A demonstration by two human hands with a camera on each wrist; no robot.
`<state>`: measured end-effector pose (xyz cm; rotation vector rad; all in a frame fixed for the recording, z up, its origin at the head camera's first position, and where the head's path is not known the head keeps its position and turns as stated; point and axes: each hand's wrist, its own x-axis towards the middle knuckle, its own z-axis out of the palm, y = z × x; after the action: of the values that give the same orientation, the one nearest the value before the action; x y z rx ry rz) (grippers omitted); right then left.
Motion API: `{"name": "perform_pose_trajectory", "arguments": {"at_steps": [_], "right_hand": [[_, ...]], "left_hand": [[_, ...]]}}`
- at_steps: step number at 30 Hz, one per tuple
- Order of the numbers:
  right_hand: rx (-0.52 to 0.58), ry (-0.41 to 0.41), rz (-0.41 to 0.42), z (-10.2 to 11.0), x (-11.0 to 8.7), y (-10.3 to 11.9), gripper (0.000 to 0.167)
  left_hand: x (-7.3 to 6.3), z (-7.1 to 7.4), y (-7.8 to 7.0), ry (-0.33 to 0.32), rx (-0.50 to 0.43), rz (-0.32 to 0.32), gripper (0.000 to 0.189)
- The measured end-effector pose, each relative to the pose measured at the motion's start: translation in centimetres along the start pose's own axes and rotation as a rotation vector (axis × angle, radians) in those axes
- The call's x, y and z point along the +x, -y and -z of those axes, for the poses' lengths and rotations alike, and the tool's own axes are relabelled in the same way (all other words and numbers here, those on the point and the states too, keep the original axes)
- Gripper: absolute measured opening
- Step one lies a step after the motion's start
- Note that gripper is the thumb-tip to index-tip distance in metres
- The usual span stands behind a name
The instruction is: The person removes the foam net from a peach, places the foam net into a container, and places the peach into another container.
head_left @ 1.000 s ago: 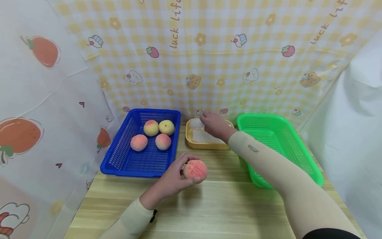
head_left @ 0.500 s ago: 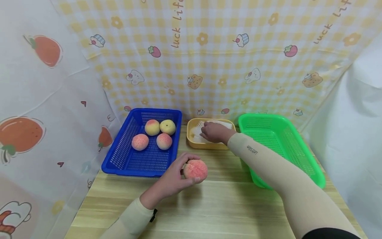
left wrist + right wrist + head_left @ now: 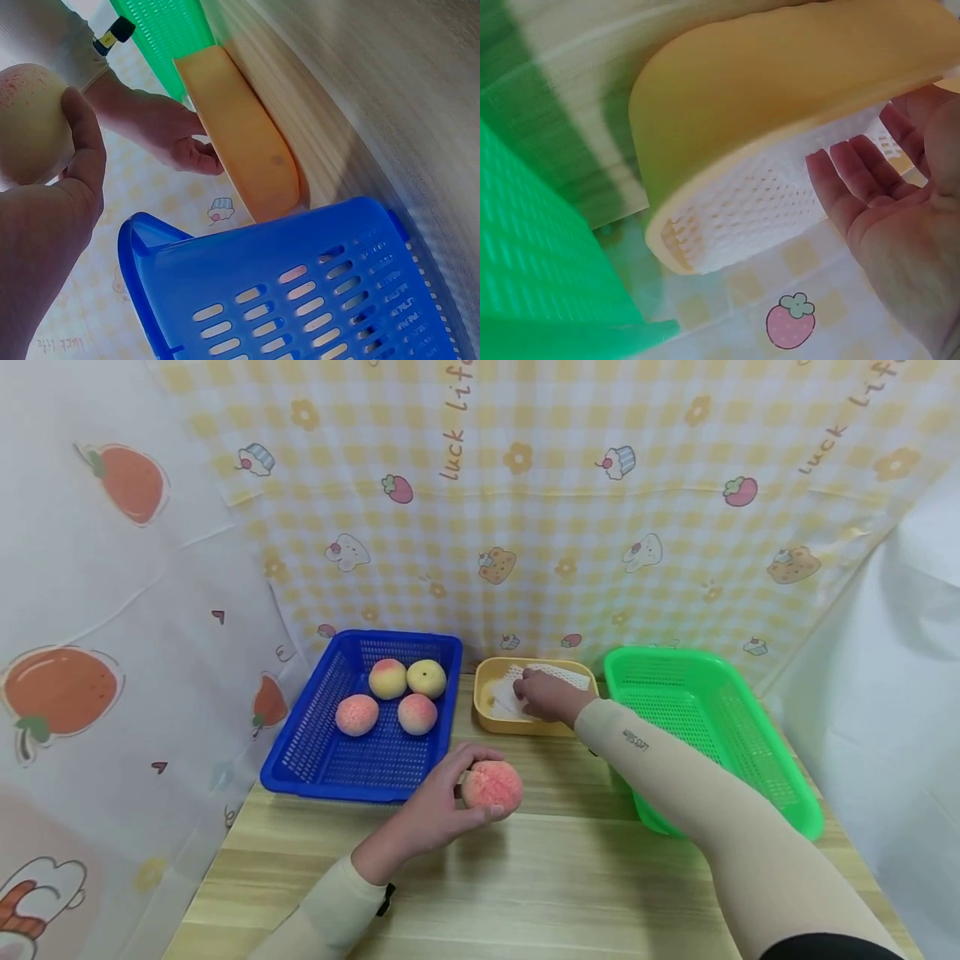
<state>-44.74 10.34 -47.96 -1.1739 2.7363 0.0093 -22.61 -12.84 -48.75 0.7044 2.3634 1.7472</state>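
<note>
My left hand (image 3: 438, 802) holds a pink peach (image 3: 492, 789) above the table, thumb and fingers around its side; the peach (image 3: 30, 124) looks paler from below in the left wrist view. At the back middle, my right hand (image 3: 551, 695) reaches into a yellow box (image 3: 525, 727) with curled fingers on white foam netting (image 3: 510, 689). From the right wrist camera, the fingers (image 3: 847, 169) bend in at the box's rim, and the netting (image 3: 757, 199) lines the inside. The rim partly hides the thumb and fingertips, so the pinch is only partly visible.
A blue basket (image 3: 330, 781) on the left holds several peaches (image 3: 357, 716). The green basket (image 3: 780, 760) stands at right, under and beside my right forearm. Behind the containers hangs a patterned cloth (image 3: 525, 543). The wooden table (image 3: 540, 885) extends in front.
My right hand has lowered into the yellow box, and the netting there has shifted and bunched around the fingers. The left hand keeps the peach in the same place.
</note>
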Motion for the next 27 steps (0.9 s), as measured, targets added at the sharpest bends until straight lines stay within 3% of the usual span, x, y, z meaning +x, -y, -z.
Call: {"name": "perform_pose_trajectory", "arguments": {"at_steps": [11, 27], "right_hand": [[0.039, -0.005, -0.075, 0.0, 0.2, -0.5, 0.022], [0.135, -0.194, -0.114, 2.2, -2.1, -0.2, 0.023]], "left_hand": [[0.1, -0.1, 0.2, 0.003, 0.003, 0.011, 0.059], [0.2, -0.1, -0.2, 0.006, 0.020, 0.046, 0.060]]}}
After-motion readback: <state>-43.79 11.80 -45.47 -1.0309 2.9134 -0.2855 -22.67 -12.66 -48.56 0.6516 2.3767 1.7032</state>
